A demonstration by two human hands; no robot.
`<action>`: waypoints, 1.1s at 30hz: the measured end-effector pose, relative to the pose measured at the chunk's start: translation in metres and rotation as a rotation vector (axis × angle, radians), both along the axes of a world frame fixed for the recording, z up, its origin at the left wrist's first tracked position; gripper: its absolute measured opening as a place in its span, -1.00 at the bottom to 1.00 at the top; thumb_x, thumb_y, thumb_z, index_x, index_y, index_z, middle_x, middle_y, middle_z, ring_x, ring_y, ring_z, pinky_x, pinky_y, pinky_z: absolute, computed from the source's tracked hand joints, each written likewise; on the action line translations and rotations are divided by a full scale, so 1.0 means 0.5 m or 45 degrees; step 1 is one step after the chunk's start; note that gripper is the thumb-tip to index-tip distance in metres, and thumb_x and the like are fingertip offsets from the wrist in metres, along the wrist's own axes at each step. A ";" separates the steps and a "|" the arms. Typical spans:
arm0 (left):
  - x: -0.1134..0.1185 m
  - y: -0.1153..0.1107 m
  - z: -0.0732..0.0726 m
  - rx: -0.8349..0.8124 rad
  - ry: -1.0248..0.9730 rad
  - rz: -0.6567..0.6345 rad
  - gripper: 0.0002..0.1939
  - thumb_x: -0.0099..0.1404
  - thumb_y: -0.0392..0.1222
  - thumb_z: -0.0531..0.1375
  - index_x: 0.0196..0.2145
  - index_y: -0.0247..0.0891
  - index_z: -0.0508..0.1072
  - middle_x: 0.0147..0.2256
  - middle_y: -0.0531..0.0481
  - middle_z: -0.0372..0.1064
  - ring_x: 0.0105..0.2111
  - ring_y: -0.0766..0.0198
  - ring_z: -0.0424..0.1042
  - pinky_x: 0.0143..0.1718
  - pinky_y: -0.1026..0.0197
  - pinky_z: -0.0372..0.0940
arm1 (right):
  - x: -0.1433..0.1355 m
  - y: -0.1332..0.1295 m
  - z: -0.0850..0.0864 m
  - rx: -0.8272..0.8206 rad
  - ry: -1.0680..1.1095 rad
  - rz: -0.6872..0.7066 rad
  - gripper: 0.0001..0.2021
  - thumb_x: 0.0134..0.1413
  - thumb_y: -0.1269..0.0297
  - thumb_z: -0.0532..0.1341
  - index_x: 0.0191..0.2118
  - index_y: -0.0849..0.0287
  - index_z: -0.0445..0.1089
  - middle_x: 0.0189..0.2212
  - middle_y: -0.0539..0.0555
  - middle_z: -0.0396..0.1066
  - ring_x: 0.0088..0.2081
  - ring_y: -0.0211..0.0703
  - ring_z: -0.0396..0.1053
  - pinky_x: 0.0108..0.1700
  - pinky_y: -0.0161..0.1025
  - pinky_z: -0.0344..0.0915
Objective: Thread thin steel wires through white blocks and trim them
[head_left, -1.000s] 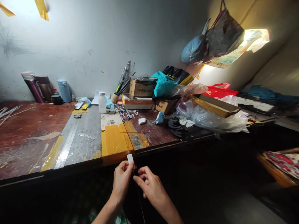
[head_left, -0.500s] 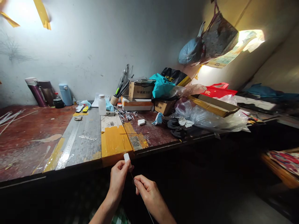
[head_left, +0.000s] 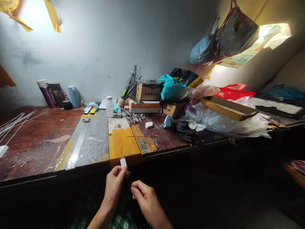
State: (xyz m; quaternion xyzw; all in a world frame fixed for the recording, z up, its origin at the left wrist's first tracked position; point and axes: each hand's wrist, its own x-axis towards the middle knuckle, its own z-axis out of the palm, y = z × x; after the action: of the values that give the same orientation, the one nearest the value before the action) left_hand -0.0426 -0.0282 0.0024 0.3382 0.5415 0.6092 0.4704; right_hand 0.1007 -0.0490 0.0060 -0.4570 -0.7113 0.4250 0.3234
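Observation:
My left hand (head_left: 115, 181) pinches a small white block (head_left: 123, 163) just off the front edge of the bench. A thin rod (head_left: 120, 148) runs up from the block over the yellow-taped strip. Below the block the rod passes down to my right hand (head_left: 144, 194), whose thumb and forefinger are closed on it. Both hands are over the dark space before the bench, close together but apart. On the bench lie a pair of white blocks (head_left: 149, 125) and a thin dark rod (head_left: 142, 136).
A steel ruler (head_left: 77, 149), white bottle (head_left: 109, 107) and scattered small parts (head_left: 137, 119) lie on the bench (head_left: 90, 154). Flasks (head_left: 73, 96) stand back left; cartons (head_left: 149, 91) and plastic bags (head_left: 219, 119) fill the right. Long white rods (head_left: 16, 124) lie far left.
The view has swung left, so the bench items appear further right. The hands keep hold of the block and the rod, nearly unchanged relative to each other.

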 end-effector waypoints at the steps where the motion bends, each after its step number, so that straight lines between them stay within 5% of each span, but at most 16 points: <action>1: -0.001 -0.001 0.001 -0.005 0.001 0.004 -0.64 -0.01 0.10 0.32 -0.56 -0.30 0.47 -0.57 -0.02 0.43 -0.44 0.16 0.42 -0.34 0.22 0.25 | -0.001 -0.001 0.002 -0.027 0.009 0.022 -0.79 0.22 0.30 0.05 -0.41 0.17 0.33 -0.56 -0.08 0.26 -0.49 -0.31 0.20 -0.42 -0.40 0.10; 6: 0.007 -0.007 0.000 -0.011 0.000 -0.006 -0.63 -0.01 0.11 0.32 -0.59 -0.29 0.46 -0.59 0.00 0.41 -0.47 0.16 0.41 -0.38 0.23 0.24 | -0.001 -0.010 0.001 -0.156 0.013 -0.001 -0.89 0.14 0.29 0.14 -0.39 0.17 0.31 -0.57 -0.11 0.21 -0.53 -0.34 0.13 -0.48 -0.41 0.05; 13: 0.019 -0.019 -0.003 -0.011 -0.026 -0.033 -0.64 -0.03 0.11 0.33 -0.60 -0.27 0.44 -0.59 0.02 0.39 -0.46 0.17 0.41 -0.38 0.24 0.24 | 0.015 -0.021 -0.007 -0.072 -0.047 0.052 -0.71 0.27 0.26 0.00 -0.47 0.17 0.28 -0.62 -0.10 0.21 -0.54 -0.32 0.17 -0.46 -0.40 0.06; 18: 0.021 -0.021 -0.001 -0.022 -0.036 -0.028 -0.64 -0.02 0.09 0.34 -0.60 -0.27 0.44 -0.60 0.02 0.39 -0.48 0.19 0.40 -0.40 0.25 0.23 | 0.016 -0.023 -0.013 -0.086 -0.097 0.007 -0.89 0.18 0.29 0.11 -0.34 0.15 0.32 -0.57 -0.10 0.23 -0.52 -0.31 0.18 -0.46 -0.40 0.07; 25: 0.017 0.000 0.006 -0.002 -0.039 -0.020 -0.62 -0.06 0.12 0.35 -0.60 -0.30 0.47 -0.61 0.00 0.41 -0.49 0.19 0.40 -0.39 0.23 0.24 | 0.008 -0.011 -0.007 -0.006 -0.072 0.005 -0.71 0.29 0.25 -0.03 -0.42 0.17 0.31 -0.62 -0.10 0.20 -0.55 -0.32 0.17 -0.47 -0.39 0.06; 33: 0.010 -0.007 0.007 -0.006 -0.042 -0.034 -0.65 -0.02 0.09 0.33 -0.55 -0.30 0.50 -0.55 -0.04 0.47 -0.42 0.14 0.44 -0.32 0.22 0.26 | 0.011 -0.015 -0.009 0.057 -0.160 -0.034 -0.80 0.23 0.27 0.05 -0.40 0.13 0.30 -0.57 -0.10 0.21 -0.52 -0.31 0.19 -0.45 -0.39 0.06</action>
State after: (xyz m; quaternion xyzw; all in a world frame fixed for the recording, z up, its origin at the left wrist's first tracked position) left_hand -0.0378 -0.0316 0.0056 0.3344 0.5304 0.6071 0.4882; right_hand 0.1062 -0.0565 0.0014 -0.4848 -0.7336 0.3750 0.2936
